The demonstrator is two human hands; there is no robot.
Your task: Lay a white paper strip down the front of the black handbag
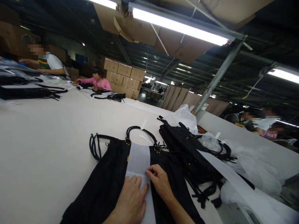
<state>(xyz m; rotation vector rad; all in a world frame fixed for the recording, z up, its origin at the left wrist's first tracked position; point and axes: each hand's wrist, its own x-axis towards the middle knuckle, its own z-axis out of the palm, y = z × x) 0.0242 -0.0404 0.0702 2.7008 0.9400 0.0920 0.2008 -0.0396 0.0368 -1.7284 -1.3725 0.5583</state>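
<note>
Both hands low centre of view, forearms coming in from 6 o'clock. Left hand (130, 199) lies palm down, fingers together and flat, pressing on the white strip (138, 161) that runs up the middle of a black bag (109, 180); grip not closed on anything, just flattened against the strip. Right hand (160, 180) sits just beside it at 3 o'clock, wrist angled in from lower right, knuckles up, fingertips curled down onto the strip's right edge; looks like a pinch on that edge, but thumb is hidden so cannot tell if it truly grips. The two hands nearly touch at the fingertips. Black bag lies flat on the white desk (46, 140), directly ahead of the person, its curved handles (140, 130) at 12 o'clock from the hands, loose black straps (94, 146) off its top left corner at 10 o'clock. Pile of more black bags (187, 149) at 2 o'clock, just beside the flat one, with a long white strip draped over it. Clear plastic bags (245, 161) further out at 3 o'clock. Other people at the far desk edge: one in a pink top (100, 83) at 11 o'clock, stacked cardboard boxes (123, 77) behind.
</note>
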